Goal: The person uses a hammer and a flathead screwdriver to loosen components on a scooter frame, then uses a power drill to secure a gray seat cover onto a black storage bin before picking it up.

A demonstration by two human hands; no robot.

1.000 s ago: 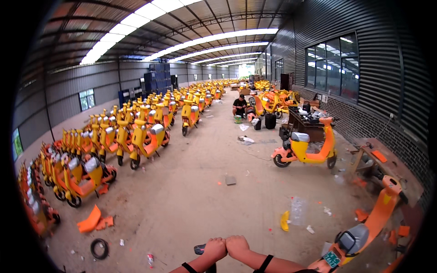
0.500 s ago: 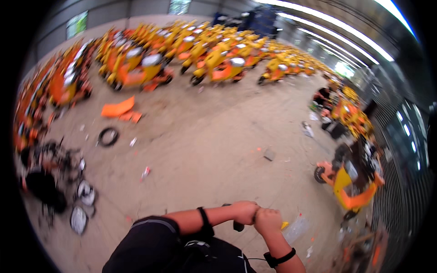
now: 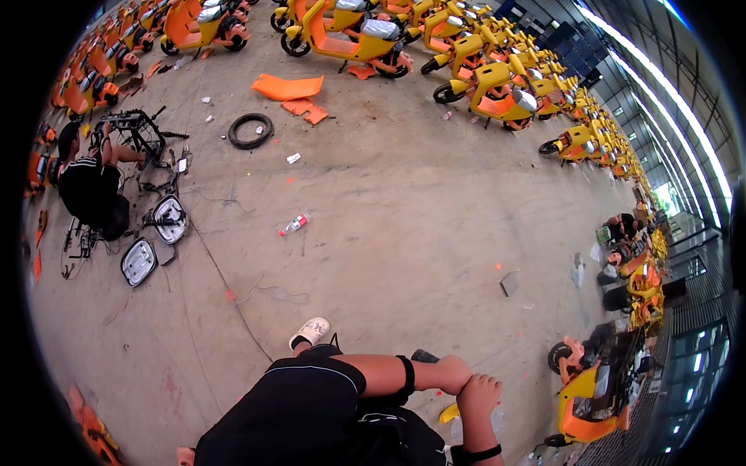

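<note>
My left hand [image 3: 453,375] is closed at the end of a bent forearm, low in the view and right of centre. Pressed against it, my right hand [image 3: 480,394] is closed too, its knuckles facing up. Whatever lies inside the two hands is hidden. A dark, rounded object [image 3: 423,356] shows just beyond my left wrist; I cannot tell its kind or whether a hand holds it. Below the hands, a yellow piece [image 3: 449,413] lies on the floor. Both arms wear black bands.
Rows of yellow-orange scooters [image 3: 350,39] fill the far side. A person in black sits at a bare scooter frame [image 3: 136,132] on the left. A black tyre [image 3: 250,130], orange panels [image 3: 287,87] and a bottle [image 3: 295,224] lie about. One scooter [image 3: 587,404] stands at right.
My view has turned left and downward, so the floor things sit higher and farther right. The hands stay together and closed, now a little farther right in the view.
</note>
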